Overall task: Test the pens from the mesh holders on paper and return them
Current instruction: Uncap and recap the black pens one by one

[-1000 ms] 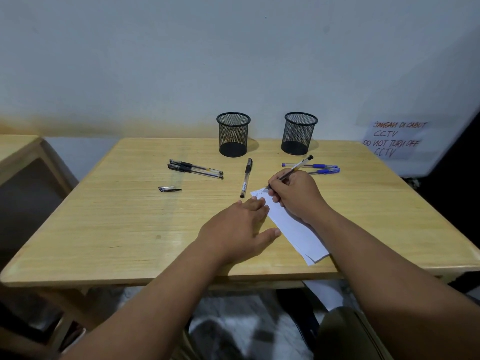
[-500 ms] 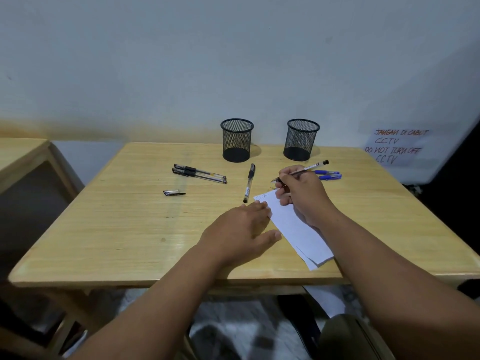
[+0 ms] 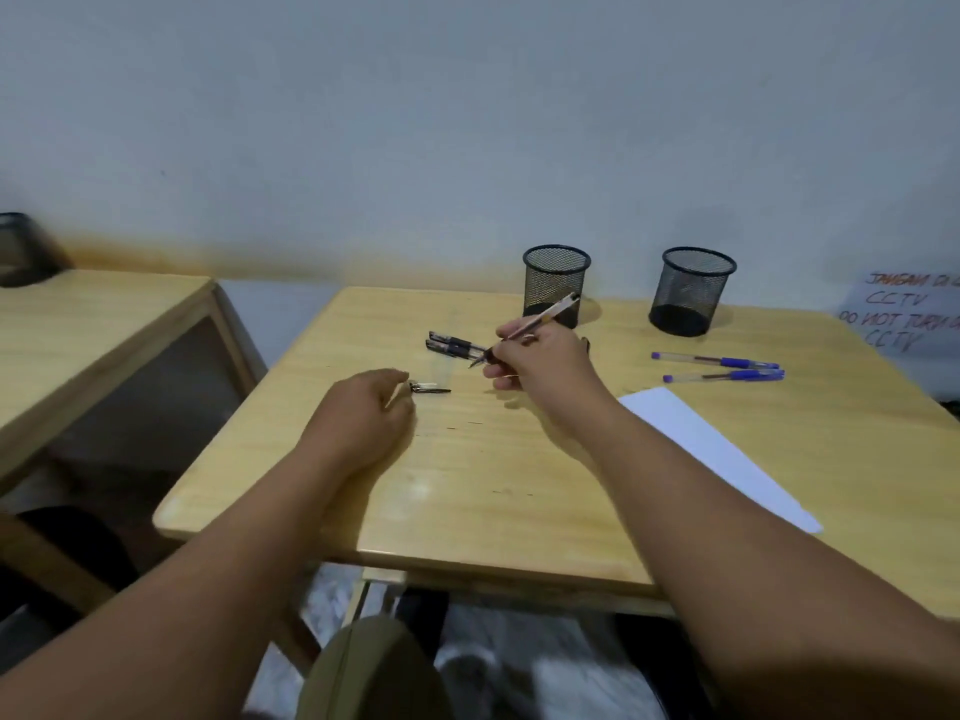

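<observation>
My right hand (image 3: 540, 356), pinching the uncapped pen (image 3: 524, 330), has left the paper (image 3: 711, 449); left hand (image 3: 363, 413) closes on its cap (image 3: 431, 389): recapping due.

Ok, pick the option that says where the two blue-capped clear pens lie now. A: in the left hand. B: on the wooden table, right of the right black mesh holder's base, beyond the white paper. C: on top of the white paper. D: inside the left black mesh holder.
B: the two blue-capped clear pens lie side by side on the wooden table, between the right black mesh holder and the white paper.
</observation>
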